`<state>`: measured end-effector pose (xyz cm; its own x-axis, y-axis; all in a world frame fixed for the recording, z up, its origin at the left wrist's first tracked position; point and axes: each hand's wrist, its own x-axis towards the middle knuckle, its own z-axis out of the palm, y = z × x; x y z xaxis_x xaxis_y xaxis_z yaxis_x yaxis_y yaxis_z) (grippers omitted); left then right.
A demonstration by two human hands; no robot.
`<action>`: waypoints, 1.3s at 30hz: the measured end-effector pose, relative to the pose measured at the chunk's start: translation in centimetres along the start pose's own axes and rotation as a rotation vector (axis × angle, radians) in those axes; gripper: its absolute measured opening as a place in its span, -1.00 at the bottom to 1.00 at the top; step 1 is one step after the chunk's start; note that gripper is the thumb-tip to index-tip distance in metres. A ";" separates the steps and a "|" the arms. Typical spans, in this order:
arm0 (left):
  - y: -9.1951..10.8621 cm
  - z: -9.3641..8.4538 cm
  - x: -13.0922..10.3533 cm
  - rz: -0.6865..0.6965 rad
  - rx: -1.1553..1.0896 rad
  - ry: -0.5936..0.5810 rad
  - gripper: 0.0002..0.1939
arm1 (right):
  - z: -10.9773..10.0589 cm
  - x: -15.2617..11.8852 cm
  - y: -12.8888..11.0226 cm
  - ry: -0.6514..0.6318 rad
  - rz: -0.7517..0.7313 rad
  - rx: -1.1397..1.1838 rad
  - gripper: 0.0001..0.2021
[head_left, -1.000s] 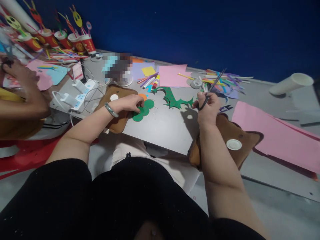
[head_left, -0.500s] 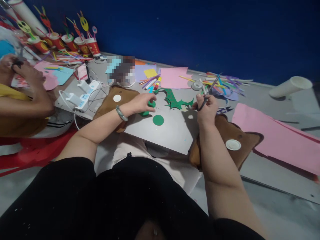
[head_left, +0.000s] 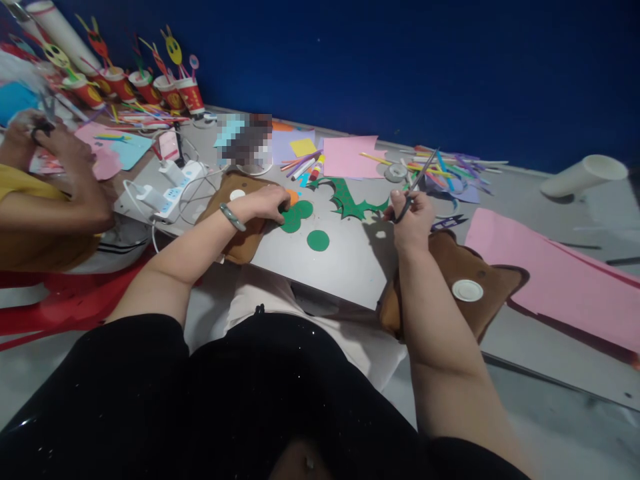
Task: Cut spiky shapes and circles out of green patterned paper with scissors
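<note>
My left hand [head_left: 273, 203] is at the left edge of several green circles [head_left: 299, 216] on the table, its fingers bent down and close together; whether it grips a circle is too small to tell. One separate green circle [head_left: 318, 241] lies nearer to me. My right hand [head_left: 413, 212] is closed around the handles of dark scissors [head_left: 425, 170], whose blades point up and away. Between the hands, farther back, lie jagged green paper scraps [head_left: 349, 201]. An orange piece [head_left: 293, 195] shows beside my left fingers.
Brown cushions [head_left: 457, 283] lie under both my arms. Pink paper [head_left: 545, 273] is at the right, near a white roll [head_left: 584, 176]. A power strip [head_left: 175, 193] with cables stands left. At the far left a person's hands [head_left: 65, 143] hold scissors. Markers and red cups [head_left: 190, 95] stand behind.
My left hand has moved left and back toward me, uncovering the green circles and the orange piece. My right hand with the scissors has hardly moved.
</note>
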<state>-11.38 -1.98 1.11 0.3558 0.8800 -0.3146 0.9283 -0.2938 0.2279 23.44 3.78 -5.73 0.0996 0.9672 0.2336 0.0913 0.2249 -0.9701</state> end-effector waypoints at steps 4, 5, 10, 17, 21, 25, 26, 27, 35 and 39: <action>0.1 -0.3 0.1 0.003 0.051 -0.015 -0.44 | 0.0 0.4 0.9 0.009 -0.036 -0.021 -0.38; 0.2 -0.3 0.2 -0.001 0.061 -0.023 -0.42 | 0.0 0.5 1.1 0.006 -0.039 -0.023 -0.38; 0.5 -0.4 0.1 -0.014 0.037 -0.023 -0.45 | 0.0 0.3 0.9 -0.002 -0.034 -0.013 -0.44; 0.5 -0.1 -0.5 0.006 -0.402 0.118 -0.73 | 0.0 0.0 0.1 -0.028 -0.012 -0.027 -0.52; 4.4 2.1 -0.2 0.070 -0.922 0.016 -0.70 | 0.0 0.0 0.3 -0.039 -0.003 -0.007 -0.52; 8.4 4.6 0.3 0.057 -0.720 0.146 -0.71 | -0.1 0.1 0.5 -0.018 0.016 0.001 -0.50; 8.6 4.7 0.3 0.074 -0.620 0.210 -0.62 | -0.1 0.1 0.4 -0.018 0.021 0.000 -0.50; 8.4 4.6 0.4 0.080 -0.518 0.261 -0.55 | -0.2 0.1 0.4 -0.021 0.025 -0.001 -0.51; 2.0 0.2 1.1 -0.056 -0.004 0.043 -0.53 | -0.1 -0.3 0.0 -0.039 0.012 0.000 -0.55; 1.8 -0.4 1.1 -0.033 -0.016 0.017 -0.51 | -0.1 -0.3 0.1 -0.034 0.000 -0.001 -0.53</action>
<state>-9.32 -1.40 1.52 0.3229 0.8955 -0.3062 0.9376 -0.2585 0.2324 23.52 3.54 -5.89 0.0659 0.9707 0.2310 0.0921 0.2246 -0.9701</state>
